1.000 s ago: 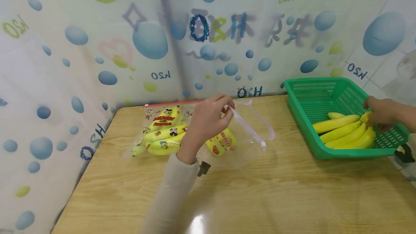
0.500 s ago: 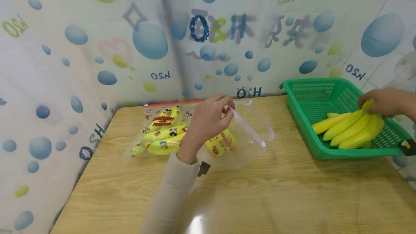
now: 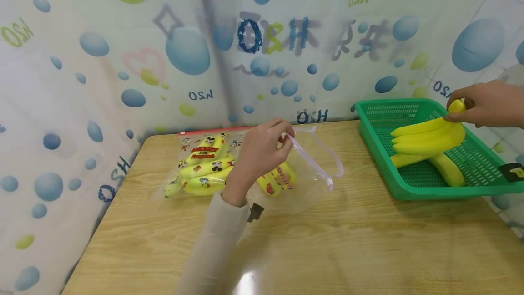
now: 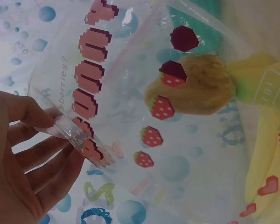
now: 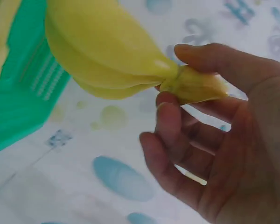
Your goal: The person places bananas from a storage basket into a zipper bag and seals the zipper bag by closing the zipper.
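My left hand [image 3: 262, 154] pinches the lilac zip edge of a clear printed zip bag [image 3: 304, 190], lifting its mouth. Inside that bag lies a bunch of yellow bananas [image 4: 266, 154], its brown stem end toward the opening in the left wrist view. My right hand [image 3: 487, 104] grips a second bunch of bananas [image 3: 427, 136] by its stem, thumb on one side and fingers on the other in the right wrist view. That bunch hangs over the green basket [image 3: 417, 191], above more bananas [image 3: 450, 170] in it.
Left of the open bag lies another zip bag [image 3: 204, 158] with a red zip and cartoon prints, filled with bananas. The wooden table [image 3: 348, 249] meets a curtain [image 3: 229, 81] printed with blue and green ovals at its back and left.
My right hand has raised the banana bunch from low in the basket, up and slightly left, uncovering the bananas beneath. My left hand stays at the bag's edge.
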`<state>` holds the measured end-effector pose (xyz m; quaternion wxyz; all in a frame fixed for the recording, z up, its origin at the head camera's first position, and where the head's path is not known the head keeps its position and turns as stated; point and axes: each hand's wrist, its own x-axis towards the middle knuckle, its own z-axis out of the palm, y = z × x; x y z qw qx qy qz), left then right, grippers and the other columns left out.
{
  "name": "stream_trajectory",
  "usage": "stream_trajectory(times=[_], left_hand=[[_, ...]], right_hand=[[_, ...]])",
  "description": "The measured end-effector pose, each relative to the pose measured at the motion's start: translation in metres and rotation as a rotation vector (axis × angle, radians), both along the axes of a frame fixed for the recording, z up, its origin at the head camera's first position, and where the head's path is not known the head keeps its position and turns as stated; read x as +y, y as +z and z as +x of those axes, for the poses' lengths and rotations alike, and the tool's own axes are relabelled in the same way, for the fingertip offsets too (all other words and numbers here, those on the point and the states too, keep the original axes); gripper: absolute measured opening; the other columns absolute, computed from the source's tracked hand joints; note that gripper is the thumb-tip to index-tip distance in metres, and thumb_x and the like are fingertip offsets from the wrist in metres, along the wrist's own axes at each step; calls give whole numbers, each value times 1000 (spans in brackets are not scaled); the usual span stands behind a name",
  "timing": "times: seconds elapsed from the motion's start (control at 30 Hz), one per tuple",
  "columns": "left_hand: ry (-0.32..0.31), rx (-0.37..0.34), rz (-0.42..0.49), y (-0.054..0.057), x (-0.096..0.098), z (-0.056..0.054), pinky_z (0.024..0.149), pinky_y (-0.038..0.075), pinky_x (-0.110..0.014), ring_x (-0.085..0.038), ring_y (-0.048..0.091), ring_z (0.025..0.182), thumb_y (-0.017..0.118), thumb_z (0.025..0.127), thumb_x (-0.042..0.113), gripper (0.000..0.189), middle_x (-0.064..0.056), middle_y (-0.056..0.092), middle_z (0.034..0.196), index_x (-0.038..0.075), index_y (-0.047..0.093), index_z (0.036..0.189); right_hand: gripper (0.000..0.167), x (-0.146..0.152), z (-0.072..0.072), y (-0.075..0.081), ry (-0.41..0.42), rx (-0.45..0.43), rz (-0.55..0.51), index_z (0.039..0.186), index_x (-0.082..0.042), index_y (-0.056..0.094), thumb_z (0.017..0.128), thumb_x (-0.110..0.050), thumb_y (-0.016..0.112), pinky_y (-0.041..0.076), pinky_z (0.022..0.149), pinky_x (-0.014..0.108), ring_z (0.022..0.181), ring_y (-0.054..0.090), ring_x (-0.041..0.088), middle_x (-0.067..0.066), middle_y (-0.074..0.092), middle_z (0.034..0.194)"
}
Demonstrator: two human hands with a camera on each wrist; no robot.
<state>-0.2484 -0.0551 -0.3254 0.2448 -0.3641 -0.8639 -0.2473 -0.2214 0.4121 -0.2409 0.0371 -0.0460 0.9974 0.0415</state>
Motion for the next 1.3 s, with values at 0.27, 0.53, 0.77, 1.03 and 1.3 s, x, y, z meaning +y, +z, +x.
stream_trajectory(times=[0.27, 0.53, 0.77, 1.03, 1.3], left_hand=[[7, -2, -6, -1, -1, -1, 56, 47, -24, -11, 70, 78, 60, 95, 14, 14, 3, 73, 100, 17, 73, 94], [6, -3, 5, -2, -1, -2, 57, 47, -23, -9, 68, 76, 59, 95, 13, 14, 4, 73, 98, 18, 73, 93], [3, -3, 12, -3, 0, -3, 55, 46, -23, -11, 69, 76, 59, 95, 12, 15, 4, 73, 97, 18, 73, 92], [-1, -4, 12, -2, 0, -1, 55, 45, -24, -14, 71, 77, 58, 94, 12, 16, 4, 73, 96, 18, 72, 92], [1, 17, 2, -1, 0, 1, 54, 45, -22, -11, 70, 77, 58, 95, 12, 16, 4, 73, 97, 18, 72, 93]], right_hand=[[43, -43, 3, 6, 95, 245, -64, 117, 6, 65, 95, -31, 72, 37, 53, 34, 53, 42, 20, 4, 52, 64], [31, -83, 11, 12, 146, 406, -292, 106, -9, 72, 91, -36, 78, 38, 53, 26, 53, 47, 6, -2, 62, 66], [14, -101, 26, 9, 237, 465, -599, 105, -12, 73, 93, -16, 77, 42, 53, 17, 52, 54, 8, -9, 65, 67], [19, -108, 35, -9, 354, 433, -820, 107, -7, 72, 91, 4, 72, 44, 53, 20, 54, 53, 10, -5, 63, 73], [19, -118, 35, -29, 367, 409, -881, 106, -7, 73, 91, 4, 71, 44, 53, 20, 53, 52, 10, -3, 62, 71]])
